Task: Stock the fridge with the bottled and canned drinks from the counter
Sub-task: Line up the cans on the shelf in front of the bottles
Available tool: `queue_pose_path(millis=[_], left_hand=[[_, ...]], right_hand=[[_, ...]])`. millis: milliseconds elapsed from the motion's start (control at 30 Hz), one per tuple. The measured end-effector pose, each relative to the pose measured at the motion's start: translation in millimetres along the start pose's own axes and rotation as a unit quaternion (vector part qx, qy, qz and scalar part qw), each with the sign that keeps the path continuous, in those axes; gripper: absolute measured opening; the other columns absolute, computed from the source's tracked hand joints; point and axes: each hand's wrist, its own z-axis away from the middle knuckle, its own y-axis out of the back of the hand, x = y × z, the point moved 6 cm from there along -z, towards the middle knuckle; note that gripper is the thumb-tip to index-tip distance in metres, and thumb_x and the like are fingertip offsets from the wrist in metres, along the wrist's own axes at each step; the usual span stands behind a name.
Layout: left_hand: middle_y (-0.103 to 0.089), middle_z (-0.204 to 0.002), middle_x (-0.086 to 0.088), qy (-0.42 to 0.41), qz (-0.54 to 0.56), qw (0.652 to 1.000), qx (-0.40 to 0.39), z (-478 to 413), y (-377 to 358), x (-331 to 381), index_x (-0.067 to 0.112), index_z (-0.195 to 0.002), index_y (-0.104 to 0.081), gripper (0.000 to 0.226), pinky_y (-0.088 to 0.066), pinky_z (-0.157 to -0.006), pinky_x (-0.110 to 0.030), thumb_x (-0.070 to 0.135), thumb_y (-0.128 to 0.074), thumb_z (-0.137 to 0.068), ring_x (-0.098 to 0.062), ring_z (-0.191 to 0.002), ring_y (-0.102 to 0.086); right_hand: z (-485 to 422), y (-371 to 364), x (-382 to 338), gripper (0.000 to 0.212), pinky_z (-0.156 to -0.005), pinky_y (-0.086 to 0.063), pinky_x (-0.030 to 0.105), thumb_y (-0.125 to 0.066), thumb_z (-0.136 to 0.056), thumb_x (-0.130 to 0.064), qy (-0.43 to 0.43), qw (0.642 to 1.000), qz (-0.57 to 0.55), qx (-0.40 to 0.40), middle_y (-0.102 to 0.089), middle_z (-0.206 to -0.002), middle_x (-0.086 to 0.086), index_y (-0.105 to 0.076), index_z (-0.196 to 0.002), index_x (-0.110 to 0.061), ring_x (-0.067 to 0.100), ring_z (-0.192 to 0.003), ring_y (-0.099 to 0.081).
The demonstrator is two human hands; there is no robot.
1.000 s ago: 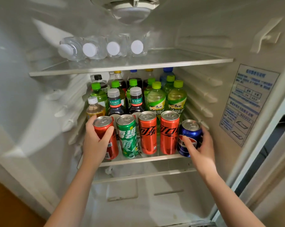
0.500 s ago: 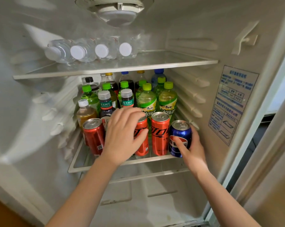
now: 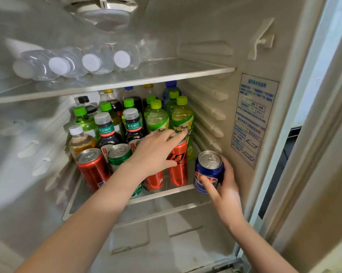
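While the short blue aluminium can [image 3: 208, 174] is gripped by the right hand [image 3: 226, 194] at the front right corner of the glass shelf [image 3: 166, 192], the left hand [image 3: 154, 152] is laid, fingers straight, across two tall orange cans [image 3: 179, 170]. Pushed unevenly, one could be toppled into the green-capped plastic bottles [image 3: 158, 119].

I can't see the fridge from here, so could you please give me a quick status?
Left hand flat over orange cans. Right hand grips blue can at shelf's front right end. Red can and green can fill the row's left.
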Motion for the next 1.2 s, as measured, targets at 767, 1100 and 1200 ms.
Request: queue_pose_path(millis=[767, 1100, 1200], left_hand=[[-0.043, -0.144, -0.001, 0.051, 0.011, 0.998, -0.018, -13.5, 25.1, -23.6, 0.032, -0.149, -0.012, 0.097, -0.044, -0.095, -0.040, 0.066, -0.062, -0.072, -0.024, -0.127, -0.046], [-0.052, -0.132, -0.001, 0.085, 0.097, 0.982, -0.138, 9.4, 12.0, -54.0, 0.031, -0.137, -0.044, 0.084, -0.045, -0.090, -0.029, 0.038, -0.083, -0.063, -0.020, -0.115, -0.052], [-0.057, -0.127, 0.000, 0.089, 0.138, 0.980, -0.112, 7.8, 13.3, -54.9, 0.029, -0.131, -0.052, 0.079, -0.046, -0.087, -0.029, 0.036, -0.085, -0.060, -0.019, -0.110, -0.056]], right_hand=[[13.5, 12.4, -4.0, 0.063, -0.094, -0.035, 0.002, -0.062, -0.075, -0.062, -0.010, 0.999, 0.045, -0.009, -0.042, -0.122, -0.045, -0.023, -0.124, -0.064, -0.010, -0.119, -0.047], [15.2, 11.9, -9.1, 0.066, -0.101, -0.039, 0.021, -0.058, -0.070, -0.066, -0.019, 0.999, 0.043, -0.010, -0.044, -0.125, -0.038, -0.027, -0.127, -0.055, 0.000, -0.121, -0.049], [15.2, 12.7, -9.2, 0.067, -0.100, -0.039, 0.021, -0.057, -0.068, -0.068, -0.023, 0.999, 0.047, -0.011, -0.044, -0.124, -0.038, -0.027, -0.127, -0.054, 0.001, -0.121, -0.050]])
